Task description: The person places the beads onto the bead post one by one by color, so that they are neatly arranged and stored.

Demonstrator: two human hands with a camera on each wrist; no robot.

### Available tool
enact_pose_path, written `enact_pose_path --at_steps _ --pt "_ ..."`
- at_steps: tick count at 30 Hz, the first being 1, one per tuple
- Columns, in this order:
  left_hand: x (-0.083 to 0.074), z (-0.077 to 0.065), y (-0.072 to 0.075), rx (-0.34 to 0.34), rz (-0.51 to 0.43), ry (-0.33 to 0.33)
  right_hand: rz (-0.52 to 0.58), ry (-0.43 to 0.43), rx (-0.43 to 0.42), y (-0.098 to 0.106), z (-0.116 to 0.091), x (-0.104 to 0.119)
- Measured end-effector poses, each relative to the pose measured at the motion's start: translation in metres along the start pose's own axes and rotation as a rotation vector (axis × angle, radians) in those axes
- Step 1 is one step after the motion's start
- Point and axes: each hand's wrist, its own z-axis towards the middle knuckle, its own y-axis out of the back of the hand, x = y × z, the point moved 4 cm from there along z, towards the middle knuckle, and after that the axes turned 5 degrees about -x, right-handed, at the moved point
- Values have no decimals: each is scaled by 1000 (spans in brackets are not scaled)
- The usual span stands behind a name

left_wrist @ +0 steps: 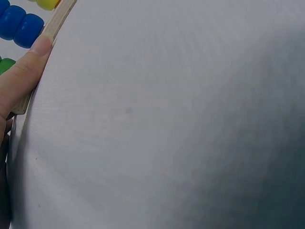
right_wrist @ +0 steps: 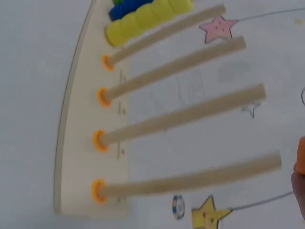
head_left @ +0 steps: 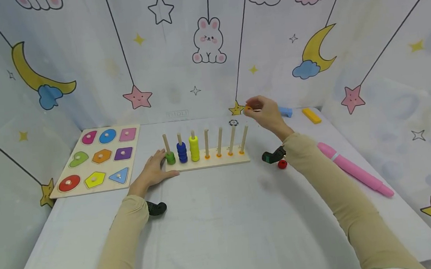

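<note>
A wooden peg board (head_left: pixel 214 163) with several upright pegs lies across the table. Its left pegs carry green beads (head_left: pixel 169 158), a stack of blue beads (head_left: pixel 182 152) and a taller stack of yellow beads (head_left: pixel 194 148). The pegs to the right are bare, each with an orange ring (right_wrist: pixel 100 140) at its foot. My left hand (head_left: pixel 151 169) grips the board's left end, its thumb (left_wrist: pixel 21 78) along the front edge. Raised beyond the board's right end, my right hand (head_left: pixel 269 115) pinches an orange bead (head_left: pixel 248 107) between thumb and fingers; only the bead's edge shows in the right wrist view.
A shape puzzle board (head_left: pixel 98 162) lies to the left. On the right are a red bead (head_left: pixel 282 164) below the right wrist, a blue block (head_left: pixel 285 111), a yellow block (head_left: pixel 311 116) and a long pink stick (head_left: pixel 357 171). A printed curtain (head_left: pixel 179 69) stands behind the table.
</note>
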Motion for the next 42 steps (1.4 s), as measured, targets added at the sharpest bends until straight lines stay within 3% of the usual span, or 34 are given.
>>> enact_pose_path --at_steps 6,10,15,33,42 --pt "0 -1 0 0 -9 8 109 174 164 -49 0 50" --pt "-2 -1 1 -2 -8 7 69 234 278 -81 -5 63" --pt "-2 -1 0 -2 -16 9 26 275 349 -100 -11 72" --pt "-4 0 0 10 -2 4 51 250 349 -96 -9 71" --pt "-5 -1 2 14 -9 20 35 217 299 -76 -3 58"
